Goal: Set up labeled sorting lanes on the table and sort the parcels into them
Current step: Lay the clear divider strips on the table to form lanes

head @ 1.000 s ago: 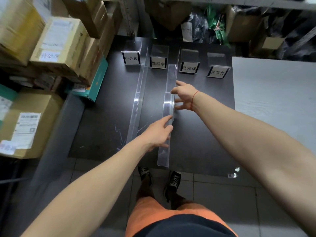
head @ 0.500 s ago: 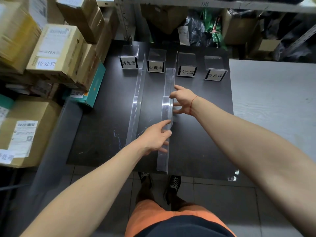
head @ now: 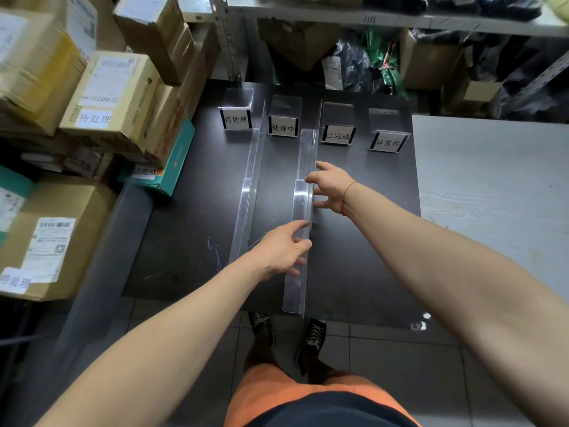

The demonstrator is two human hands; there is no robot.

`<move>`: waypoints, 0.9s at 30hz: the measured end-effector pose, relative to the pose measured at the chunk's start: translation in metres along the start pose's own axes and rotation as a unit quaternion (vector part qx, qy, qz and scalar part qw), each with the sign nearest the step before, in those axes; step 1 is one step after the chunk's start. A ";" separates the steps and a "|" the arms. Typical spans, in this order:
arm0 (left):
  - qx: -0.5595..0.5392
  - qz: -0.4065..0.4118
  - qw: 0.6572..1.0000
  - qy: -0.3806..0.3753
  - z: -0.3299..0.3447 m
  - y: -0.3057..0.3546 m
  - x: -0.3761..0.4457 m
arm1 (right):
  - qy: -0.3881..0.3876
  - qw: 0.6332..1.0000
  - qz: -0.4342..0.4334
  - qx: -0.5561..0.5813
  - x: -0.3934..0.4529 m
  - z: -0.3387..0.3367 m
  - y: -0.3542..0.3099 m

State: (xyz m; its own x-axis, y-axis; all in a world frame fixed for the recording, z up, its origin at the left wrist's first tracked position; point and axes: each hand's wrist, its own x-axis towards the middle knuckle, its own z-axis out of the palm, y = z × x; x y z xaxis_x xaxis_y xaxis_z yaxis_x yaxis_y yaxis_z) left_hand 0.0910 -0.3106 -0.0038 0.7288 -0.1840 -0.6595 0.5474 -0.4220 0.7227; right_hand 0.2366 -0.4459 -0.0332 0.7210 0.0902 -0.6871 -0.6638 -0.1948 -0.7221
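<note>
**Both hands on second clear divider, mid desk**

Head view: black desk (head: 191, 241) w/ four sign holders along the far edge: 待处理 sign (head: 236, 119), 处理中 sign (head: 283, 127), 已完成 sign (head: 338, 135), 异常件 sign (head: 388, 143), left to right. Two long clear dividers run from far edge toward near edge. First divider (head: 251, 186) stands btwn the first two signs. Second divider (head: 303, 211) lies btwn the 2nd and 3rd signs, its near end reaching the near edge of the desk.

Left hand (head: 283, 248) touches the second divider abt halfway down; fingers fairly straight and spread, laid across the flat strip, not wrapped round it. Right hand (head: 331, 188) is further up the same divider on its right side, fingers loose and spread, fingertips against the upright edge; can't tell if thumb pinches it. Red string (head: 347, 195) on right wrist.

Parcels: stacked cardboard boxes (head: 107, 97) off the desk's left edge, one w/ a 待处理 sticker; a teal box (head: 172, 167) just beside the left edge. Grey table (head: 492, 186) adjoins the right edge. Shelving w/ bags (head: 369, 66) beyond the far edge.
</note>
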 end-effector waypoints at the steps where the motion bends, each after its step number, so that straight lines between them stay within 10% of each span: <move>1: 0.003 0.001 1.000 0.007 -0.001 0.001 -0.001 | 0.001 1.000 -0.007 -0.003 -0.002 0.000 0.001; 10: -0.072 0.038 0.987 0.141 -0.052 0.000 -0.053 | 0.087 0.978 -0.151 -0.118 -0.060 -0.009 -0.011; 14: -0.105 0.062 0.965 0.230 -0.100 -0.020 -0.085 | 0.005 0.983 -0.160 -0.095 -0.095 0.028 -0.023; 21: 0.156 0.035 0.905 0.393 -0.205 -0.092 -0.139 | -0.069 0.984 -0.133 -0.102 -0.123 0.154 -0.005; 27: 0.227 -0.072 0.913 0.331 -0.263 -0.158 -0.145 | -0.080 0.990 -0.082 -0.083 -0.129 0.271 0.018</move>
State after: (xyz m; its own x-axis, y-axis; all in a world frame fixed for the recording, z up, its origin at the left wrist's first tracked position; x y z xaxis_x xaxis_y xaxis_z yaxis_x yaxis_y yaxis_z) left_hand 0.0077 0.0164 0.0320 0.8334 0.4169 -0.3628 0.5407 -0.7513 0.3785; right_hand 0.0779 -0.1965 0.0212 0.7672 0.2844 -0.5750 -0.4884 -0.3222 -0.8110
